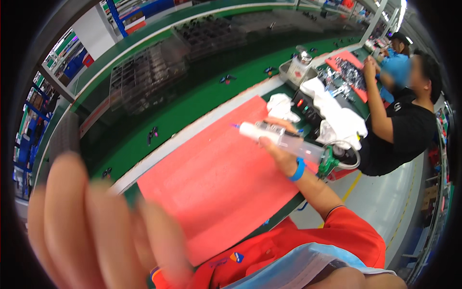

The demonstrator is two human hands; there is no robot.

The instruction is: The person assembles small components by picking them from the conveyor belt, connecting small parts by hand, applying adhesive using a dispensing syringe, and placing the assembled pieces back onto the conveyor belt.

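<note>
My right hand (280,153), with a blue band at the wrist, is closed around a clear dispensing syringe (301,147). It has a white front part, a thin purple tip at the left and a green cap (328,161) with a pale hose at the back. The syringe lies tilted above the red mat (211,178). My left hand (101,221) is raised close to the camera at the lower left, large and smeared by motion. A dark ridged shape (65,135) shows just beyond its fingers; whether the hand holds it is unclear.
Small black parts (152,136) are spaced along the green conveyor (192,106) beyond the mat. Compartment trays (147,70) stand above it. White cloths (332,108), a black box (308,115) and a metal tray with a bottle (299,67) lie right. A co-worker (404,111) sits there.
</note>
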